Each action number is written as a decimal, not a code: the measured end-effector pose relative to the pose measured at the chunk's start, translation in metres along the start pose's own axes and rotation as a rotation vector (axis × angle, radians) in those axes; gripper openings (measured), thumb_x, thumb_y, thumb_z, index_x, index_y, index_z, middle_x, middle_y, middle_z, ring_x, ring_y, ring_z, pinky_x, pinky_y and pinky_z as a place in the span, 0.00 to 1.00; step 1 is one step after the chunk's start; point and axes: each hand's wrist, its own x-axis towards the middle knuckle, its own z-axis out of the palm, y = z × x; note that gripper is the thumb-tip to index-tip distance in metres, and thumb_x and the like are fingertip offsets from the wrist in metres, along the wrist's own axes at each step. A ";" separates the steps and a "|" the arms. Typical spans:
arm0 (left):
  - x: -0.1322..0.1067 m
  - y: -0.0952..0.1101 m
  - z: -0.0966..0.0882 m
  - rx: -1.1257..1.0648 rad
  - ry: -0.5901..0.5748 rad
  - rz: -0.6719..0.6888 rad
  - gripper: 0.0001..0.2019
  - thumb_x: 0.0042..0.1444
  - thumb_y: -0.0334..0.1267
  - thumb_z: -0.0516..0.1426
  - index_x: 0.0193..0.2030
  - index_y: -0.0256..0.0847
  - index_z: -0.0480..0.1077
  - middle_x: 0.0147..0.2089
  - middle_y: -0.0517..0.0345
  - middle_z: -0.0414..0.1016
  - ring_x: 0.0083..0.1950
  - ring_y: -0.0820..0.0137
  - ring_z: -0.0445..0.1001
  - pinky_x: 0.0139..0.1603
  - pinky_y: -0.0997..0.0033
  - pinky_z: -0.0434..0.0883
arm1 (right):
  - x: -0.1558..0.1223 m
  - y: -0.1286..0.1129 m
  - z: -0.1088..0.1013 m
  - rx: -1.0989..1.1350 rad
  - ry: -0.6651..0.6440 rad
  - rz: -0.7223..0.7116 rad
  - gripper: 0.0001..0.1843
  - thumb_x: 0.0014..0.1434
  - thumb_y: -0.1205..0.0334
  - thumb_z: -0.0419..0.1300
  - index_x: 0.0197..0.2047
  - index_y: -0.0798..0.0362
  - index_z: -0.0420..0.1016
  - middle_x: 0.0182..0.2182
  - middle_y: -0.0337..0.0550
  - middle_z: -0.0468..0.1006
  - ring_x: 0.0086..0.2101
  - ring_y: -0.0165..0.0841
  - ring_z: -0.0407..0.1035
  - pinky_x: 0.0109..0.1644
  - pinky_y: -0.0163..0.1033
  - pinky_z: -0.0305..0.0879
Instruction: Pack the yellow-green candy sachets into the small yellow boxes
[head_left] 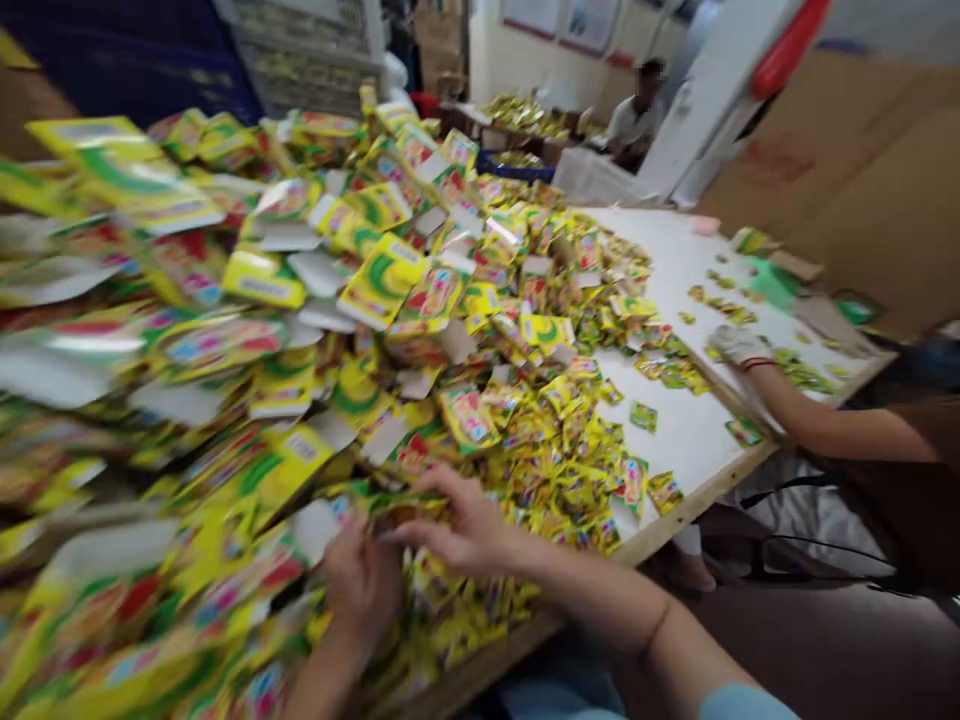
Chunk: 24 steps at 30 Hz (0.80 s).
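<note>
My left hand (364, 575) is curled, palm inward, around a small printed box (401, 512) whose brownish open end faces right; motion blur softens its edges. Close beside it, my right hand (469, 525) reaches to that open end, thumb and forefinger apart; I see nothing held between them. Around both hands lies a heap of yellow, green and red small boxes (382, 280), many with white flaps standing open. Small shiny yellow sachets (555, 460) are piled just beyond my right hand.
The white tabletop (630, 390) has a wooden edge (697, 510). On the right, another person's gloved hand (739, 345) rests among sachets behind a wooden divider. A large cardboard box (840, 190) stands behind. Farther back, a person (634, 125) sits near more sachets (525, 115).
</note>
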 end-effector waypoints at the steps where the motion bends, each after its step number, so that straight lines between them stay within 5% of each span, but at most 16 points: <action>1: -0.002 0.001 0.000 0.006 -0.021 -0.007 0.30 0.64 0.64 0.40 0.22 0.45 0.60 0.16 0.61 0.61 0.18 0.69 0.62 0.19 0.67 0.60 | -0.002 -0.006 -0.003 0.023 0.030 -0.027 0.18 0.56 0.47 0.65 0.42 0.49 0.69 0.34 0.41 0.78 0.34 0.33 0.73 0.41 0.37 0.72; 3: -0.001 0.006 0.002 -0.038 -0.070 -0.045 0.30 0.66 0.62 0.35 0.29 0.44 0.64 0.19 0.60 0.65 0.20 0.68 0.65 0.23 0.66 0.63 | -0.005 -0.019 -0.014 0.085 0.147 -0.052 0.15 0.60 0.47 0.62 0.43 0.48 0.69 0.34 0.40 0.77 0.32 0.32 0.73 0.36 0.36 0.73; 7: 0.007 0.023 0.006 -0.025 -0.136 -0.058 0.19 0.68 0.54 0.44 0.37 0.43 0.64 0.21 0.64 0.64 0.22 0.70 0.65 0.27 0.70 0.63 | -0.029 -0.044 -0.058 0.113 0.360 -0.041 0.12 0.64 0.50 0.61 0.44 0.46 0.65 0.32 0.36 0.76 0.23 0.29 0.71 0.23 0.33 0.68; 10: 0.012 0.036 0.003 0.056 -0.273 -0.014 0.13 0.67 0.48 0.49 0.42 0.42 0.66 0.23 0.65 0.66 0.23 0.71 0.67 0.28 0.71 0.63 | -0.067 -0.048 -0.097 -0.248 0.343 -0.056 0.12 0.64 0.53 0.62 0.47 0.47 0.69 0.33 0.38 0.78 0.22 0.30 0.70 0.25 0.35 0.70; 13: 0.018 0.052 -0.014 0.174 -0.390 0.031 0.11 0.67 0.43 0.50 0.49 0.41 0.67 0.32 0.60 0.76 0.30 0.70 0.73 0.33 0.71 0.67 | -0.111 -0.030 -0.122 -0.642 0.223 -0.095 0.11 0.67 0.52 0.56 0.46 0.49 0.74 0.37 0.46 0.80 0.32 0.37 0.76 0.36 0.41 0.74; 19: 0.000 0.077 -0.065 0.542 -0.515 0.090 0.09 0.67 0.38 0.51 0.49 0.42 0.69 0.47 0.52 0.78 0.47 0.61 0.76 0.49 0.61 0.71 | -0.158 0.020 -0.131 -0.837 0.209 -0.016 0.16 0.70 0.53 0.49 0.46 0.51 0.74 0.40 0.51 0.77 0.38 0.42 0.75 0.41 0.46 0.73; 24: -0.049 0.057 -0.081 0.858 -0.753 0.184 0.22 0.58 0.24 0.53 0.58 0.42 0.69 0.62 0.45 0.71 0.68 0.51 0.63 0.64 0.46 0.64 | -0.164 0.025 -0.130 -0.632 0.469 0.023 0.16 0.65 0.48 0.55 0.42 0.52 0.75 0.37 0.50 0.78 0.38 0.42 0.74 0.44 0.46 0.71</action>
